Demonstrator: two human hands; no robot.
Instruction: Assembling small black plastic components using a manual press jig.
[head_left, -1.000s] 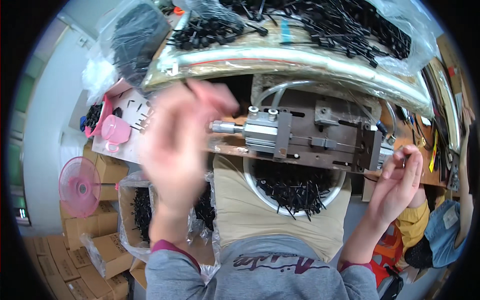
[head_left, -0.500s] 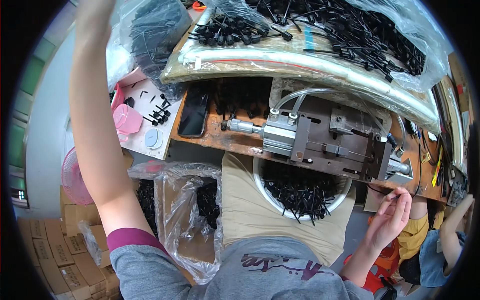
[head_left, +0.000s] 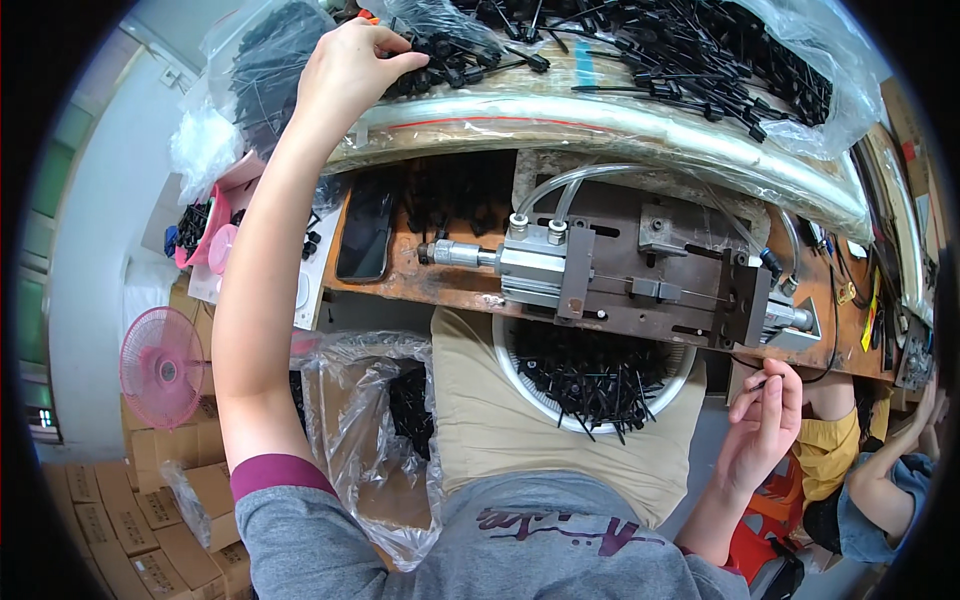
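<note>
My left hand (head_left: 350, 68) is stretched to the heap of black plastic parts with thin stems (head_left: 462, 62) on the raised surface. Its thumb and forefinger are a little apart at the heap's left edge, and no part shows clearly held between them. Beside the machine's right end, my right hand (head_left: 768, 415) pinches a small dark thin piece (head_left: 760, 384) whose kind I cannot make out. The bench machine (head_left: 660, 270) has a silver cylinder, clear air hoses and a dark plate. Below it, a white basket (head_left: 508, 372) of black parts sits by my lap.
A phone (head_left: 364, 236) lies on the wooden bench (head_left: 450, 288). Plastic-lined cardboard (head_left: 385, 505) stands left of my lap, near a pink fan (head_left: 163, 368) and stacked cartons (head_left: 120, 520). Another person (head_left: 890, 490) is at the far right.
My left hand has come down and to the right from the upper edge onto the black parts. My right hand stays near the machine's end, still pinching the small piece. The view has shifted slightly.
</note>
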